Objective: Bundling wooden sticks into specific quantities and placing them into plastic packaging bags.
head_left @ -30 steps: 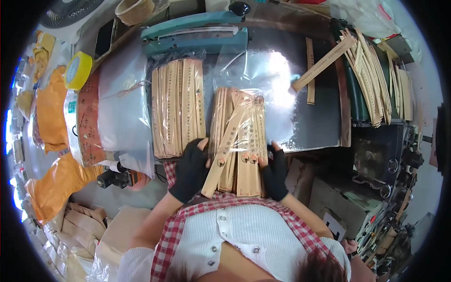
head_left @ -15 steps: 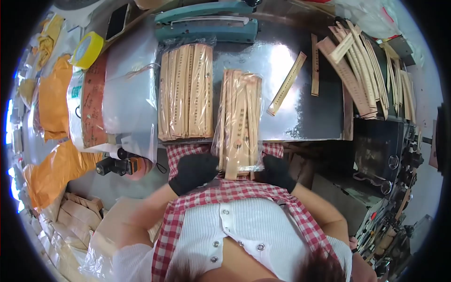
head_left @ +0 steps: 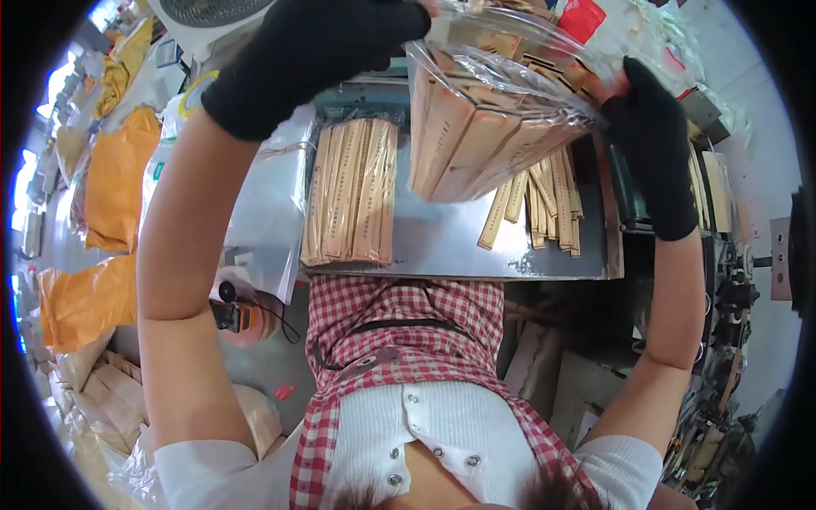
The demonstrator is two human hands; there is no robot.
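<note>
Both of my black-gloved hands are raised over the far part of the table, holding up a large clear plastic bag (head_left: 501, 157) by its top rim. My left hand (head_left: 336, 55) is closed on the bag's left side, fingertips bare. My right hand (head_left: 650, 140) pinches the opposite side. Inside the bag stand several long flat tan strips with printed marks. Loose strips of the same kind (head_left: 552, 200) lie fanned on the table below, partly hidden by the bag. To their left rests a flat clear pack of tan strips (head_left: 350, 191).
The dark metal table (head_left: 450, 246) has its near edge against my checked apron. Clear plastic sheeting (head_left: 263, 200) covers its left side. Orange packages (head_left: 123, 191) lie farther left, and a black-and-orange tool (head_left: 238, 319) sits below the edge. A fan (head_left: 212, 8) stands at the far left.
My hands have gone from a pack at the table's near edge up to the bag, now lifted. That pack no longer shows there. More loose strips now lie on the table's right side.
</note>
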